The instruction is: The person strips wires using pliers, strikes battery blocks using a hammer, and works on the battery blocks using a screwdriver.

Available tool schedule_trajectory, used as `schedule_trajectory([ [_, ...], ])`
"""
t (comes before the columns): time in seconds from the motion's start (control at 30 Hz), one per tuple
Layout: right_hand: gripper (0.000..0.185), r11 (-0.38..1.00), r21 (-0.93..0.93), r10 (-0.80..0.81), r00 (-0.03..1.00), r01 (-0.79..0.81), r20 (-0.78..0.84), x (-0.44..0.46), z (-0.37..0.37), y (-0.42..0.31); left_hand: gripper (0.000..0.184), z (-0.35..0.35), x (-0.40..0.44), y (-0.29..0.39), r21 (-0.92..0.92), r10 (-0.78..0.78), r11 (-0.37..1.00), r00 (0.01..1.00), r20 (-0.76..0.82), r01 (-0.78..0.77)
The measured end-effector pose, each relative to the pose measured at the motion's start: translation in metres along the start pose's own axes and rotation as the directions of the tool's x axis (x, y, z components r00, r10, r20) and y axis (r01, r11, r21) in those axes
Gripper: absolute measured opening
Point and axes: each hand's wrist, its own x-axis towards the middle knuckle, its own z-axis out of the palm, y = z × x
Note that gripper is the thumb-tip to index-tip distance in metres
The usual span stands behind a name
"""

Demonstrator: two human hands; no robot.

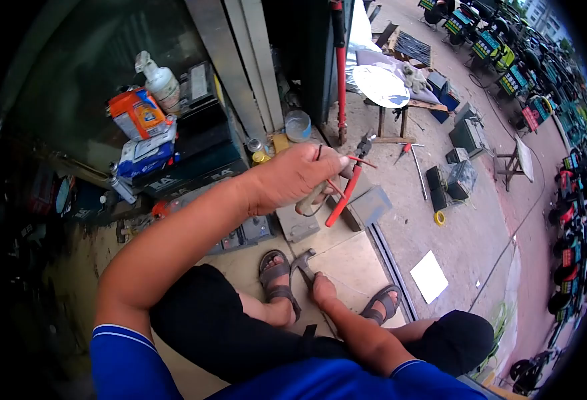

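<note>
My left hand (300, 175) is raised at the middle of the head view, its fingers closed around red-handled pliers (344, 195). The dark jaws point up and away, and one red handle hangs down. Thin red and dark wire-like pieces also show at these fingers; how they are held is unclear. Low between my feet, my right hand (323, 289) grips a claw hammer (303, 261) by its handle. The hammer head is close to the tiled floor beside one sandal. A grey block (298, 224) lies on the floor below my left hand.
Dark batteries (187, 175) at left carry a spray bottle (164, 87) and an orange packet (137, 115). A round-topped stool (381, 87), more batteries (461, 179), yellow tape (439, 218) and white paper (429, 277) stand or lie at right. Scooters line the far right.
</note>
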Motion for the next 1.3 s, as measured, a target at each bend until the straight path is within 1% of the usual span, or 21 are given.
schedule_trajectory([
  [0.1,0.034,0.996,-0.085,-0.037,0.999,0.038,0.010,-0.016,-0.055,-0.022,0.034,0.008,-0.022,-0.003,0.090,0.051,0.995,0.998,-0.045,-0.047],
  [0.17,0.039,0.993,-0.044,-0.110,0.993,0.108,-0.033,-0.018,-0.072,-0.016,0.031,0.004,-0.022,-0.022,0.104,0.052,0.993,0.998,-0.037,-0.048],
  [0.23,0.043,0.988,0.035,-0.149,0.988,0.150,-0.026,-0.024,-0.099,-0.023,0.029,0.003,-0.022,-0.035,0.097,0.014,0.995,0.988,-0.151,0.001],
  [0.3,0.045,0.986,0.053,-0.153,0.986,0.157,-0.061,-0.034,-0.115,-0.026,0.029,-0.018,0.008,-0.092,0.269,-0.008,0.960,0.966,-0.258,0.079],
  [0.33,0.044,0.987,0.034,-0.154,0.985,0.157,-0.075,-0.042,-0.130,-0.032,0.029,-0.026,0.018,-0.107,0.264,-0.002,0.962,0.967,-0.255,0.072],
  [0.4,0.043,0.990,0.025,-0.137,0.982,0.141,-0.127,-0.066,-0.156,-0.045,0.033,-0.036,0.035,-0.129,0.545,-0.128,0.774,0.922,-0.364,0.323],
  [0.43,0.043,0.991,0.017,-0.133,0.982,0.136,-0.132,-0.080,-0.167,-0.053,0.033,-0.038,0.041,-0.138,0.542,-0.122,0.780,0.925,-0.360,0.314],
  [0.5,0.041,0.969,0.188,-0.098,0.949,0.159,-0.298,-0.105,-0.190,-0.073,0.036,-0.042,0.051,-0.153,0.758,0.003,0.587,0.935,-0.354,0.285],
  [0.53,0.037,0.953,0.226,-0.115,0.931,0.202,-0.348,-0.119,-0.203,-0.087,0.036,-0.044,0.055,-0.159,0.751,0.011,0.597,0.933,-0.360,0.282],
  [0.6,0.033,0.937,0.235,-0.139,0.896,0.257,-0.422,-0.136,-0.223,-0.111,0.036,-0.049,0.064,-0.171,0.829,-0.007,0.491,0.952,-0.305,0.269],
  [0.63,0.030,0.917,0.259,-0.145,0.858,0.304,-0.493,-0.142,-0.228,-0.120,0.036,-0.054,0.077,-0.189,0.825,-0.005,0.497,0.952,-0.305,0.267],
  [0.7,0.023,0.866,0.240,-0.241,0.786,0.440,-0.570,-0.142,-0.227,-0.127,0.038,-0.066,0.098,-0.218,0.882,-0.117,0.406,0.971,-0.210,0.240],
  [0.77,0.023,0.871,0.115,-0.318,0.728,0.477,-0.607,-0.111,-0.196,-0.109,0.030,-0.072,0.092,-0.222,0.878,-0.111,0.425,0.976,-0.190,0.219],
  [0.83,0.032,0.953,-0.028,-0.286,0.874,0.300,-0.394,-0.080,-0.179,-0.099,0.024,-0.071,0.099,-0.224,0.878,-0.101,0.437,0.981,-0.167,0.195],
  [0.9,0.033,0.959,0.034,-0.250,0.895,0.282,-0.371,-0.079,-0.180,-0.100,0.032,-0.078,0.111,-0.231,0.958,-0.133,0.280,0.991,-0.019,0.056],
  [0.97,0.031,0.963,0.069,-0.209,0.888,0.259,-0.410,-0.091,-0.197,-0.113,0.040,-0.079,0.106,-0.239,0.974,-0.179,0.225,0.983,0.040,0.001],
  [1.1,0.019,0.883,0.135,-0.292,0.750,0.450,-0.593,-0.113,-0.230,-0.141,0.037,-0.072,0.105,-0.216,0.943,-0.212,0.309,0.975,-0.060,0.125],
  [1.13,0.017,0.850,0.121,-0.341,0.709,0.513,-0.617,-0.114,-0.229,-0.143,0.035,-0.077,0.113,-0.221,0.989,-0.249,0.087,0.958,0.139,-0.121],
  [1.2,0.018,0.835,0.086,-0.410,0.720,0.543,-0.560,-0.112,-0.217,-0.144,0.031,-0.080,0.116,-0.222,0.956,-0.324,-0.071,0.913,0.247,-0.284],
  [1.23,0.018,0.826,0.056,-0.461,0.729,0.561,-0.506,-0.111,-0.207,-0.141,0.031,-0.082,0.118,-0.229,0.958,-0.321,-0.071,0.916,0.242,-0.278],
  [1.3,0.026,0.894,-0.115,-0.444,0.824,0.433,-0.351,-0.073,-0.159,-0.111,0.031,-0.083,0.133,-0.250,0.994,-0.264,0.030,0.958,0.113,-0.109],
])
